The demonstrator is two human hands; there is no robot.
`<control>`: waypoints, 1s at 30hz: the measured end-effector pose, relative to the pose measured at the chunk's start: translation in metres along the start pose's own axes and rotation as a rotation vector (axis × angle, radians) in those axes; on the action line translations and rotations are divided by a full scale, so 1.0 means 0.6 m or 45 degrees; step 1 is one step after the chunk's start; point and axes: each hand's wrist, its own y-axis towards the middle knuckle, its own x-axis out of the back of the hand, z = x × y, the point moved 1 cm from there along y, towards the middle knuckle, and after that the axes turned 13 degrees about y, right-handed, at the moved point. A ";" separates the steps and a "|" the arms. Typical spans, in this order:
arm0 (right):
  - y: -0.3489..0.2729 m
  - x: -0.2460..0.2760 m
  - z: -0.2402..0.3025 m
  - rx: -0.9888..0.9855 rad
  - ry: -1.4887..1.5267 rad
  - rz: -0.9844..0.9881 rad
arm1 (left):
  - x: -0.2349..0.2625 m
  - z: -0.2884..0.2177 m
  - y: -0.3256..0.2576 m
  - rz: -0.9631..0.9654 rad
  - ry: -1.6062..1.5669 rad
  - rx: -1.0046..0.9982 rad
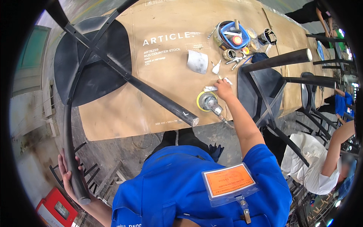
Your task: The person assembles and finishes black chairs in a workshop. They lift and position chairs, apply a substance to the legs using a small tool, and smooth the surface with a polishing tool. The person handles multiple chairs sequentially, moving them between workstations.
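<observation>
A black stool [92,51] lies upside down at the left of the cardboard-covered table, its crossed braces and legs pointing up. My left hand [67,174] is around the lower end of its near left leg [70,132]. My right hand [224,90] is closed over the table on a folded white piece [210,89] that looks like sandpaper; the fingertips are partly hidden. Just below that hand rests a round sander [207,101] with a yellow rim. A curved grey-white sheet [197,62] and a small white nozzle-like piece [216,68] lie farther back.
A bucket with a blue liner [231,34] holds tools, with small jars [229,54] and a spray gun [238,59] beside it. Another upturned black stool [261,89] stands at the right. A person in a white shirt [308,160] works nearby. Cardboard [159,102] covers the table.
</observation>
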 end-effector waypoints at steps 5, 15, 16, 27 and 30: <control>-0.002 0.120 0.158 0.075 0.737 0.080 | -0.016 -0.008 -0.003 -0.052 0.047 0.016; -0.033 0.193 0.341 0.801 0.195 0.722 | -0.018 -0.009 -0.001 -0.067 0.047 -0.003; -0.051 0.203 0.332 0.807 0.251 0.692 | -0.016 -0.008 -0.001 -0.076 0.033 0.002; -0.056 0.201 0.354 0.849 0.084 0.479 | -0.014 -0.005 0.001 -0.073 0.021 -0.010; -0.094 0.228 0.339 0.831 0.050 0.548 | -0.018 -0.009 -0.001 -0.022 0.048 -0.012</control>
